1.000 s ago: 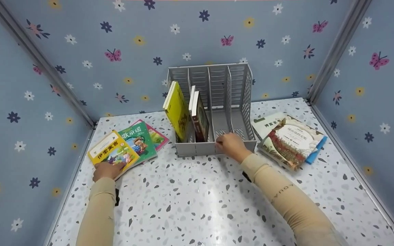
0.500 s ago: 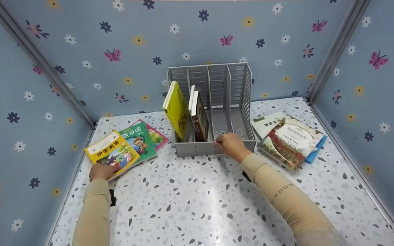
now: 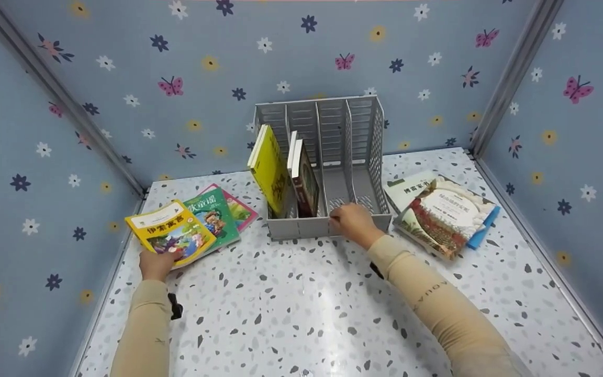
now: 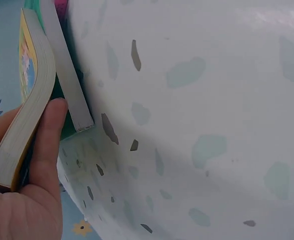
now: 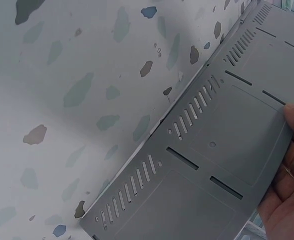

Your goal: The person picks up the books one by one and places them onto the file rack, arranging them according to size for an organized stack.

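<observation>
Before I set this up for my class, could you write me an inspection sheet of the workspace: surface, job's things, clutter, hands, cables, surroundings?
Surface: white speckled table, with glare towards the front.
Job's things: grey four-slot rack; lime-yellow book in its leftmost slot, dark-covered book in the second. Left pile: yellow-bordered book, green book, pink book. Right pile: floral-covered book, pale book, blue item.
Clutter: nothing seen.
Hands: left hand pinches the yellow-bordered book, which bends; right hand grips the rack's front edge.
Cables: nothing seen.
Surroundings: blue flowered panels, grey metal posts.
</observation>
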### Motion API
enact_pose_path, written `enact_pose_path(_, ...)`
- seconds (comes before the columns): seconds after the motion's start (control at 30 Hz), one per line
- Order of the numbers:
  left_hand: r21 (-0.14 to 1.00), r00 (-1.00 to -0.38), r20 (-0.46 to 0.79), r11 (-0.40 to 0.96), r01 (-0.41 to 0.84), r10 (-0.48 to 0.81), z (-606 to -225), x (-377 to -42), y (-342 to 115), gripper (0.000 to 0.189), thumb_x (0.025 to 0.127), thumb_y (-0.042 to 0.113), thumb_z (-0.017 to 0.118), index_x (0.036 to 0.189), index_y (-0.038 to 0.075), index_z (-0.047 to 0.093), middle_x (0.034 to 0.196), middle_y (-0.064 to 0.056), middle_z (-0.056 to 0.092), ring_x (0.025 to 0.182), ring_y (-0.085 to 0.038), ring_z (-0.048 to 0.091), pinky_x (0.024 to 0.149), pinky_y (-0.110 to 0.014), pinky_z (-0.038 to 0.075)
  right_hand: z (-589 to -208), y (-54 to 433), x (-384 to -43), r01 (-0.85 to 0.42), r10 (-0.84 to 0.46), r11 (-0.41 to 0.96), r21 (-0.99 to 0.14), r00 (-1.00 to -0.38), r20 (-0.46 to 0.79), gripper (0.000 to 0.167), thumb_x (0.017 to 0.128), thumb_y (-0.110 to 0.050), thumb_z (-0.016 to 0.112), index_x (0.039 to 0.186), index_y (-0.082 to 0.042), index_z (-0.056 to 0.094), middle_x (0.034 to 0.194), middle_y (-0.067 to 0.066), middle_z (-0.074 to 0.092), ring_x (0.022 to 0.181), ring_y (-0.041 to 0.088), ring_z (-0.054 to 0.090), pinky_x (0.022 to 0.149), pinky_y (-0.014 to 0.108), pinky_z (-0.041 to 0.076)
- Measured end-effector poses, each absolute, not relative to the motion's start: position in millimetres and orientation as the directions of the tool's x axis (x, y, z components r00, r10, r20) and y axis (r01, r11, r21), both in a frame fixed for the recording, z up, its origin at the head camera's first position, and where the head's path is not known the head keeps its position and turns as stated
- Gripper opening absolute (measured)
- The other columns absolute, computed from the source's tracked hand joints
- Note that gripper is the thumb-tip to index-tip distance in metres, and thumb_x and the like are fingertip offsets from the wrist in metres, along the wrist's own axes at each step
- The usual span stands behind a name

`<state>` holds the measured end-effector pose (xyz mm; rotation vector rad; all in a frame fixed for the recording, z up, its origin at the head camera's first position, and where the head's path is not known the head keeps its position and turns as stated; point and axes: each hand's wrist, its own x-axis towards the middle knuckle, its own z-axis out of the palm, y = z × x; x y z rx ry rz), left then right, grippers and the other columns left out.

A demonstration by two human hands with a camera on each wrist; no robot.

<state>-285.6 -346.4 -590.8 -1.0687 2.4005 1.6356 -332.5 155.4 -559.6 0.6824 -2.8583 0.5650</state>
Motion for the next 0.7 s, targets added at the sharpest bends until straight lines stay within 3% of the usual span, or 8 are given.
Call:
enact_pose_path(0.23,0.856,-0.797,-0.369,0.159,-0.491,-0.478,-595.7,-283.7,-348.6,0.07,0.109,0.014,0.057,0.169,-0.002,0.026,0.167,-0.027,0.041,0.151,-0.038,0.048,0.12,-0.047,0.05,-559.4,153.9,-332.2,-0.466,-0.407,0.822,-0.327,-0.883,0.234,0.028,0.103,-0.018,0.074,0.077,-0.006,0.073,0.079,0.013,0.078,0.08,0.037,0.076,0.08,0.055,0.062)
enact_pose_path(0.37,0.885,-0.822,-0.354,0.123,-0.448,-0.447,-598.3,-278.9,-348.5,0.066,0.113,0.015,0.051,0.171,0.001,0.022,0.166,-0.025,0.042,0.147,-0.036,0.053,0.097,-0.035,0.064,-560.5,153.4,-331.6,-0.461,-0.405,0.824,-0.33,-0.886,0.227,0.022,0.103,-0.019,0.075,0.085,-0.006,0.079,0.083,0.013,0.08,0.082,0.037,0.077,0.082,0.055,0.062)
enact_pose_path(0.5,0.915,-0.849,-0.302,0.117,-0.386,-0.433,-595.4,-274.5,-345.1,0.067,0.114,0.016,0.05,0.171,0.003,0.018,0.166,-0.025,0.041,0.141,-0.034,0.056,0.083,-0.026,0.066,-560.0,153.4,-331.3,-0.452,-0.398,0.829,-0.33,-0.891,0.221,0.019,0.103,-0.019,0.075,0.09,-0.006,0.082,0.086,0.014,0.081,0.083,0.037,0.077,0.083,0.054,0.063)
enact_pose_path(0.6,0.935,-0.859,-0.263,0.103,-0.34,-0.44,-590.1,-272.6,-339.8,0.067,0.114,0.016,0.05,0.172,0.006,0.017,0.165,-0.025,0.042,0.14,-0.034,0.058,0.085,-0.026,0.066,-560.2,153.6,-331.5,-0.449,-0.396,0.834,-0.321,-0.892,0.218,0.02,0.103,-0.019,0.074,0.091,-0.006,0.082,0.087,0.014,0.081,0.083,0.037,0.078,0.083,0.054,0.063)
enact_pose_path(0.7,0.94,-0.851,-0.249,0.097,-0.328,-0.463,-585.5,-273.2,-334.2,0.067,0.114,0.016,0.051,0.172,0.008,0.017,0.166,-0.023,0.043,0.144,-0.035,0.056,0.099,-0.034,0.064,-561.4,153.4,-331.7,-0.451,-0.395,0.835,-0.314,-0.89,0.226,0.02,0.104,-0.019,0.073,0.091,-0.006,0.082,0.087,0.014,0.081,0.083,0.037,0.078,0.083,0.055,0.063)
